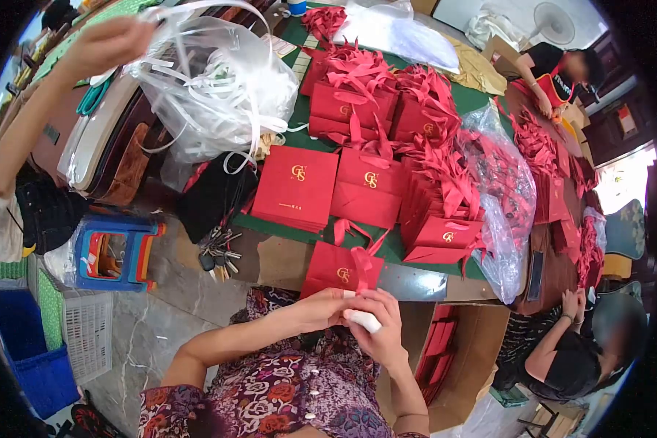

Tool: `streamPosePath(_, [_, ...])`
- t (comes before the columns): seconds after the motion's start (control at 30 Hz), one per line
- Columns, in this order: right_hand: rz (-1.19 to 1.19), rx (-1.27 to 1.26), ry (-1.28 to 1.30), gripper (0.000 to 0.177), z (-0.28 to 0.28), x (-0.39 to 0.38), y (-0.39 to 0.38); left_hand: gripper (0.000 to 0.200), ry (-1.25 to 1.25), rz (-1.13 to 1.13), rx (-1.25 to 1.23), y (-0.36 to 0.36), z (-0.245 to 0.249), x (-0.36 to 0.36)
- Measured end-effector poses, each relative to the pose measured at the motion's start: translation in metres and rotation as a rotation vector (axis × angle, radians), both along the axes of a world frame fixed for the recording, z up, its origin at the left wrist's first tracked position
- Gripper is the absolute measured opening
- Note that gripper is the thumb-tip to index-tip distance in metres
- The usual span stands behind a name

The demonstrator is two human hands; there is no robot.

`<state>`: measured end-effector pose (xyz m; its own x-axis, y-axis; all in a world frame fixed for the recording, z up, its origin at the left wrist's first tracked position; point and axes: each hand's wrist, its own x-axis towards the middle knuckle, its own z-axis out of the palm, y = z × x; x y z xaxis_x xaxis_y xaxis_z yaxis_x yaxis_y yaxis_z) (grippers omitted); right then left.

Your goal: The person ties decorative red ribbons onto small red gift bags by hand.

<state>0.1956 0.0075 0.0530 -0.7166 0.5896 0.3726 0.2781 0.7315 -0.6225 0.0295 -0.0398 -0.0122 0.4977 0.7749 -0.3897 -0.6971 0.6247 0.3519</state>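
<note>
Both my hands meet at the near edge of the table, over the lower part of a red gift bag [341,267] with gold letters and a red ribbon. My left hand [321,310] is closed at the bag's lower edge; what its fingers pinch is too small to tell. My right hand [377,321] is closed too, with a white wrap or piece [363,320] at its fingers. Beyond the bag lie a flat stack of red bags [295,187] and another red bag [371,186]. More red bags with ribbons [445,226] stand in a row to the right.
A co-worker's arm [73,66] at upper left lifts white ribbon from a clear plastic bag [219,95]. Two people sit at right. An open cardboard box [482,350] stands below the table edge; blue stools [113,252] are at left. Keys [219,252] hang near the table.
</note>
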Motion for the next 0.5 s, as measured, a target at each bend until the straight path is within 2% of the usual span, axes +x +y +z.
streamPosePath(0.03, [0.001,-0.043,0.059,0.034,0.007,0.000,0.001,0.026,0.000,0.000,0.000,0.001,0.005,-0.004])
streamPosePath(0.07, [0.001,-0.043,0.058,0.034,0.013,0.002,-0.001,0.027,0.181,-0.074,0.065,0.002,0.010,-0.011])
streamPosePath(0.13, [-0.125,-0.225,0.231,0.030,0.022,0.011,-0.010,0.034,0.544,-0.224,0.194,0.002,0.026,-0.026])
streamPosePath(0.17, [-0.164,-0.249,0.246,0.025,0.027,0.016,-0.012,0.032,0.611,-0.128,0.313,0.000,0.018,-0.030])
streamPosePath(0.2, [-0.176,-0.270,0.283,0.023,0.035,0.018,-0.012,0.032,0.612,-0.129,0.311,-0.001,0.023,-0.037])
streamPosePath(0.27, [-0.238,-0.294,0.230,0.027,0.045,0.017,-0.013,0.024,1.324,-0.058,0.522,0.003,0.038,-0.053])
streamPosePath(0.37, [-0.276,-0.347,0.082,0.026,0.045,-0.006,-0.003,0.026,1.763,0.247,0.699,0.013,0.035,-0.063])
streamPosePath(0.4, [-0.285,-0.338,0.019,0.026,0.033,-0.014,0.002,0.026,1.762,0.243,0.699,0.019,0.034,-0.065])
streamPosePath(0.47, [-0.362,-0.374,-0.001,0.020,0.013,-0.033,0.008,0.033,1.991,0.273,0.891,0.028,0.026,-0.066])
streamPosePath(0.5, [-0.396,-0.384,0.023,0.017,0.000,-0.041,0.011,0.038,2.002,0.188,0.882,0.029,0.022,-0.065])
